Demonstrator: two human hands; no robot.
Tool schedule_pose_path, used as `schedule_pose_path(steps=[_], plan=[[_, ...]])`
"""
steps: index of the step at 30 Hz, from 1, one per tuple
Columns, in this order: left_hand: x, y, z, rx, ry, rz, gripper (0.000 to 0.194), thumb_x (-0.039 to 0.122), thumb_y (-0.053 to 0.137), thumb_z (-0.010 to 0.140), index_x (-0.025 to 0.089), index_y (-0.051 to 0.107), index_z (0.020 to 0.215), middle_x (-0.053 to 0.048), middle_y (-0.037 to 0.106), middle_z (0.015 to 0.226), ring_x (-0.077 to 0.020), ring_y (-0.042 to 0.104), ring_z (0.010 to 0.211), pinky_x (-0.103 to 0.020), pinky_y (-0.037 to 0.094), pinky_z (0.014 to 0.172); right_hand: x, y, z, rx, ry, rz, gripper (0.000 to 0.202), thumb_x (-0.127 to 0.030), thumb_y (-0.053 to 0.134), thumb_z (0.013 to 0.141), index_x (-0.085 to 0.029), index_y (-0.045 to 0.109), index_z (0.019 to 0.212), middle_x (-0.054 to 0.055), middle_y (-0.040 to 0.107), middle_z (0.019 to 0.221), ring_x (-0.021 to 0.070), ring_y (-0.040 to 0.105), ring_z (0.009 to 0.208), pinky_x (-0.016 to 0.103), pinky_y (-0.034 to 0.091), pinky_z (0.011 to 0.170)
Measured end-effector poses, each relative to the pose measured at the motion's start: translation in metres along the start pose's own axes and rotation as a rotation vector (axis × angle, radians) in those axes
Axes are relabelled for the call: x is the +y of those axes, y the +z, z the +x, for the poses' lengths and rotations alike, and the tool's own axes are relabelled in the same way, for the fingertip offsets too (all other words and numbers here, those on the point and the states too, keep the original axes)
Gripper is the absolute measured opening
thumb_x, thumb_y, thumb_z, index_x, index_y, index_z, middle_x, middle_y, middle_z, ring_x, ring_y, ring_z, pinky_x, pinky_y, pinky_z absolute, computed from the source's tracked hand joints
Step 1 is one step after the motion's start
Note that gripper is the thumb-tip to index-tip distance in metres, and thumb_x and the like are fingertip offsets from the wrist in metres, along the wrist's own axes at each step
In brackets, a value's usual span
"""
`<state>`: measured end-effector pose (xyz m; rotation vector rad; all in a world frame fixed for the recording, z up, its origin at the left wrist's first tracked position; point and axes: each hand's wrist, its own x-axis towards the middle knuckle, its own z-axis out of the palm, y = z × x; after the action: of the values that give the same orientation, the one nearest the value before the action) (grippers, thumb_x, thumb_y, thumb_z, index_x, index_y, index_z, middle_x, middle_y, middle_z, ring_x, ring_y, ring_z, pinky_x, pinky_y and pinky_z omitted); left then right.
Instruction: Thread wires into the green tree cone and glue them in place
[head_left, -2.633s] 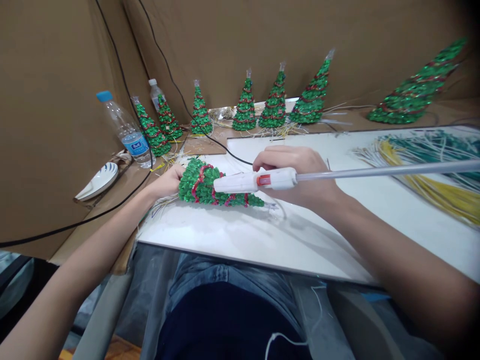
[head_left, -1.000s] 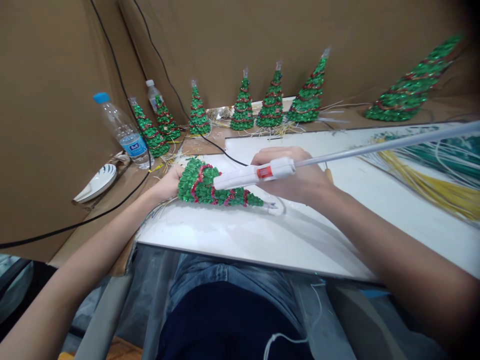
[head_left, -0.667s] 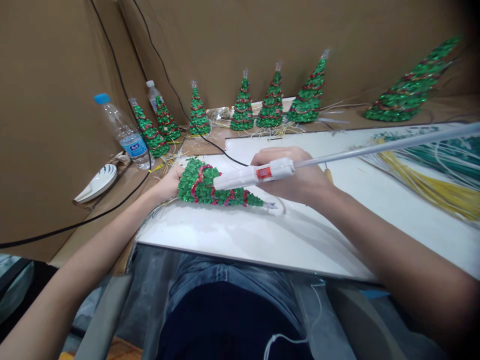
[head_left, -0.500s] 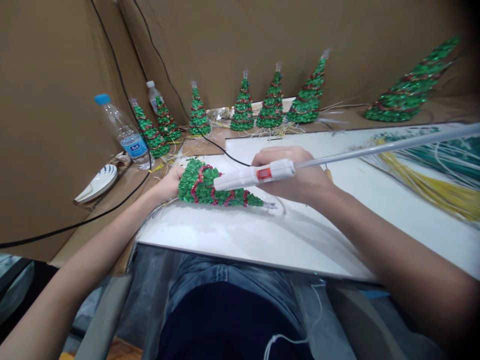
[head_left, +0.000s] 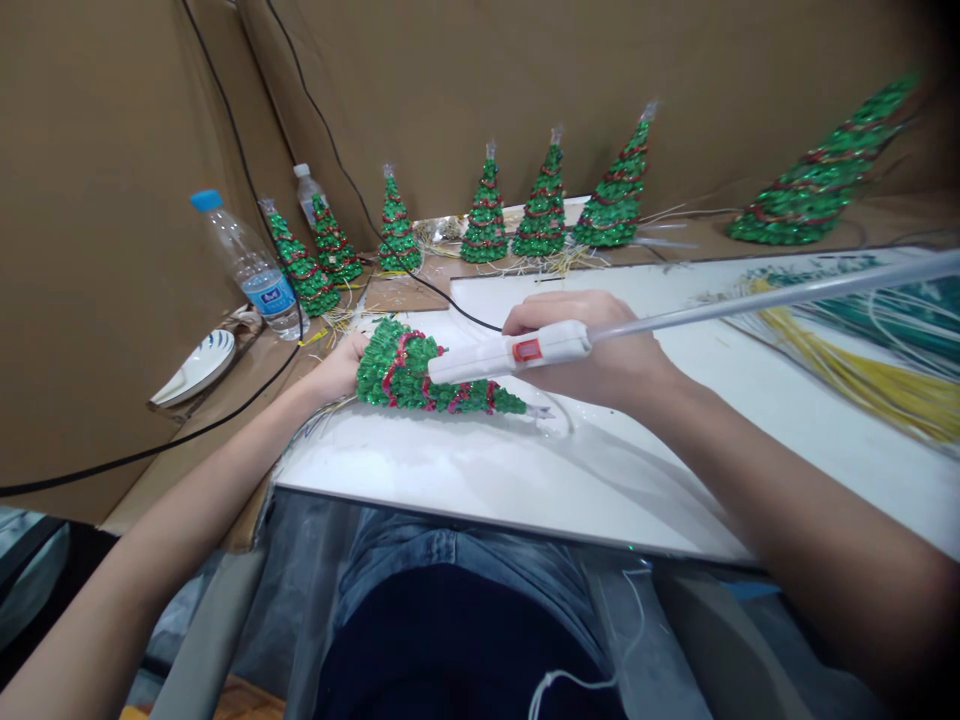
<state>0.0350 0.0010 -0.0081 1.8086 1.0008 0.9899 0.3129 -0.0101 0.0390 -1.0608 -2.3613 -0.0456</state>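
Observation:
A small green beaded Christmas tree (head_left: 405,368) with red garland lies on its side over the white board (head_left: 465,470), its clear star tip pointing right. At its base, my left hand (head_left: 341,370) is closed on it, the fingertips partly hidden behind the tree. My right hand (head_left: 592,345) is wrapped round a white hot glue gun (head_left: 480,358) with an orange-red switch. A long translucent glue stick (head_left: 750,300) runs out of the gun's back end to the right. The gun's nose meets the tree's side in this view; whether it touches I cannot tell.
Several finished-looking trees (head_left: 486,215) stand along the cardboard wall. On the left are a water bottle (head_left: 262,275) and a white dish (head_left: 199,365). Yellow (head_left: 847,370) and green strands (head_left: 900,300) lie at right. A black cable (head_left: 427,290) crosses the workspace.
Almost nothing differs. Both hands, the tree and the glue gun keep their places, while the glue stick's far end sits very slightly lower.

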Motion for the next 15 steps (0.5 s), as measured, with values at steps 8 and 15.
schedule_pose_path(steps=[8,15], plan=[[0.001,0.000,-0.001,0.002,-0.003,0.050,0.035,0.042,0.085,0.053,0.013,0.066,0.047,-0.003,0.065,0.056,-0.0144,0.059,0.057,-0.026,0.051,0.061,0.006,0.004,0.003,-0.137,0.189,0.237,0.015,-0.029,0.062,0.061,-0.020,0.049,0.063,-0.001,0.053,0.062,0.0136,0.048,0.058,0.025,0.036,0.053],[0.002,0.000,-0.001,0.003,-0.008,0.018,0.030,0.039,0.085,0.052,0.013,0.072,0.057,-0.003,0.068,0.060,-0.0147,0.060,0.060,-0.026,0.052,0.062,0.012,0.009,0.006,-0.159,0.163,0.293,0.015,-0.025,0.062,0.062,-0.021,0.048,0.063,-0.002,0.051,0.060,0.0148,0.049,0.058,0.026,0.038,0.050]])
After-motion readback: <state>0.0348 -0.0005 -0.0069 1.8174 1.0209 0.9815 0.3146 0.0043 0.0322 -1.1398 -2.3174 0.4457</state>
